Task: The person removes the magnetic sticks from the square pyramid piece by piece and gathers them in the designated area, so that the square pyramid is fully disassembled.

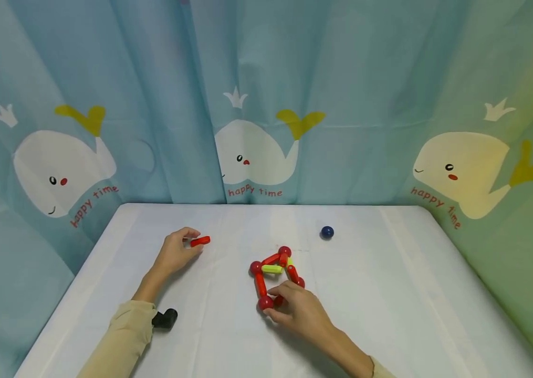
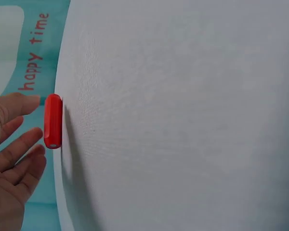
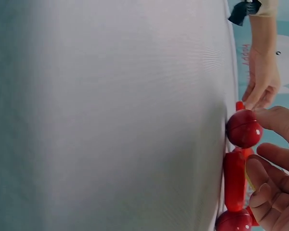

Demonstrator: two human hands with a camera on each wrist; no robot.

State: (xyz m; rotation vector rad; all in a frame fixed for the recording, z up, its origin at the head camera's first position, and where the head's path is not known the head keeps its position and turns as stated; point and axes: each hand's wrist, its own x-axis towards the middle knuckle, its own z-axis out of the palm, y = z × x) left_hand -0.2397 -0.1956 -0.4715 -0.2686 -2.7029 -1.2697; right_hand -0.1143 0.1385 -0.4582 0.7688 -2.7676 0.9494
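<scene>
On the white table lies a frame of magnetic rods and balls. Its dark red balls (image 1: 256, 268) are joined by red rods (image 1: 260, 284), with a yellow-green rod (image 1: 272, 269) inside the outline. My right hand (image 1: 301, 310) pinches the near corner ball (image 1: 265, 303) between thumb and finger. In the right wrist view that same ball (image 3: 244, 129) sits against the thumb, above a red rod (image 3: 234, 182). Farther left, my left hand (image 1: 178, 252) has its thumb and fingers spread loosely around a loose red rod (image 1: 200, 241). The left wrist view shows thumb and fingertips close beside this rod (image 2: 53, 121).
A dark blue ball (image 1: 327, 232) lies toward the back right of the table (image 1: 379, 315). At the left sleeve is a black device (image 1: 165, 318). Behind the table's far edge hangs a blue-green curtain (image 1: 365, 157) printed with whales.
</scene>
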